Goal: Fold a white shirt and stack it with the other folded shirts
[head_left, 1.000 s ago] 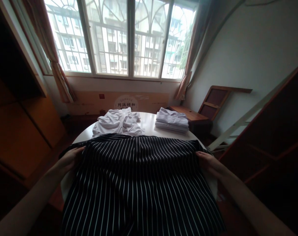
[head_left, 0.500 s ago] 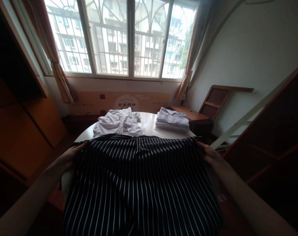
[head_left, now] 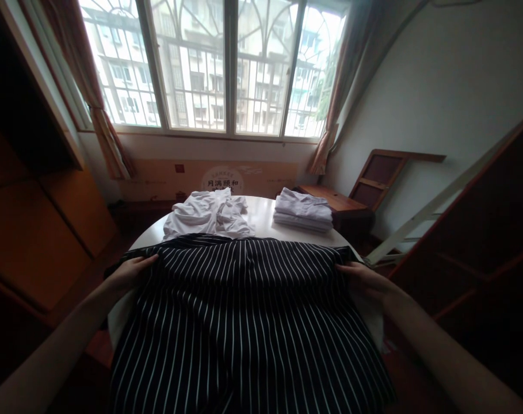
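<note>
A dark cloth with thin white stripes [head_left: 244, 310] lies spread over the near half of a round white table [head_left: 263, 218]. My left hand [head_left: 129, 273] grips the cloth's left edge. At the opposite side, my right hand [head_left: 360, 279] holds the right edge. The far edge of the cloth runs between the two hands, slightly bunched. The near part of the cloth hangs over the table's front toward me.
A crumpled white garment [head_left: 209, 215] lies at the table's far left and a folded pale stack [head_left: 303, 210] at its far right. Wooden cabinets stand on the left, slanted wooden boards on the right. A barred window fills the far wall.
Both hands lifted the cloth's far edge half a second ago and have lowered it back onto the table, a little nearer to me. The garments beyond have not moved.
</note>
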`<act>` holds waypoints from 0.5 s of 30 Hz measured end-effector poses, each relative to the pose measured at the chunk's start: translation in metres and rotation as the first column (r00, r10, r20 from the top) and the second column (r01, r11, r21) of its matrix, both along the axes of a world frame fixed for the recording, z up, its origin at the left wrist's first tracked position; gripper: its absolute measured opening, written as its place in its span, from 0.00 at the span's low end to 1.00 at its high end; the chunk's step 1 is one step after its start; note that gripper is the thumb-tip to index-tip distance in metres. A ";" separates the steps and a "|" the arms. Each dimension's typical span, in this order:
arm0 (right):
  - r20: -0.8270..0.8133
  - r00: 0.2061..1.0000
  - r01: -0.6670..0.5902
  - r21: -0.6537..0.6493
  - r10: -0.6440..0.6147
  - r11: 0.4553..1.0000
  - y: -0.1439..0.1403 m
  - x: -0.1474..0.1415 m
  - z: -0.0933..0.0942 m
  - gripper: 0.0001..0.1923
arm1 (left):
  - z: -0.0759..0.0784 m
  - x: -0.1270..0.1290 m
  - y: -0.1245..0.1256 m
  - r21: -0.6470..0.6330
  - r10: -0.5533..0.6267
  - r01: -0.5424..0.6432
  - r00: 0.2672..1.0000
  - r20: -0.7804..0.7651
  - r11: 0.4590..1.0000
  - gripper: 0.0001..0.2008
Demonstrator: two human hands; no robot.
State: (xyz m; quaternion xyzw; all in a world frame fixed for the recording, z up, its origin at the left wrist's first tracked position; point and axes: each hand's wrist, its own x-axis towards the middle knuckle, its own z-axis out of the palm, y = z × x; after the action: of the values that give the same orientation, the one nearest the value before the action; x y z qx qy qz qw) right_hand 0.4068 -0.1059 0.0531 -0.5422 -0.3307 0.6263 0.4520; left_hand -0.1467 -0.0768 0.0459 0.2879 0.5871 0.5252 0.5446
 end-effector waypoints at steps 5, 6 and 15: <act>0.075 0.989 0.123 0.068 -0.128 0.990 0.002 0.002 0.008 0.08 | 0.003 -0.003 -0.001 0.048 0.056 -0.053 0.997 -0.051 0.997 0.03; 0.075 0.988 0.129 0.073 -0.134 0.989 0.003 0.003 0.011 0.08 | 0.004 -0.003 -0.001 0.077 0.080 -0.077 0.996 -0.048 0.994 0.03; 0.101 0.979 0.162 0.147 -0.178 0.976 0.005 -0.003 0.009 0.05 | -0.014 -0.003 0.002 0.066 -0.050 0.055 0.996 -0.074 0.996 0.11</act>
State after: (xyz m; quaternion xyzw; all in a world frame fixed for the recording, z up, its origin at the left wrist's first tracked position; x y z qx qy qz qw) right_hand 0.4036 -0.1012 0.0618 -0.5705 -0.3508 0.5292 0.5211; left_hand -0.1502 -0.0752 0.0322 0.3402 0.5806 0.5195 0.5266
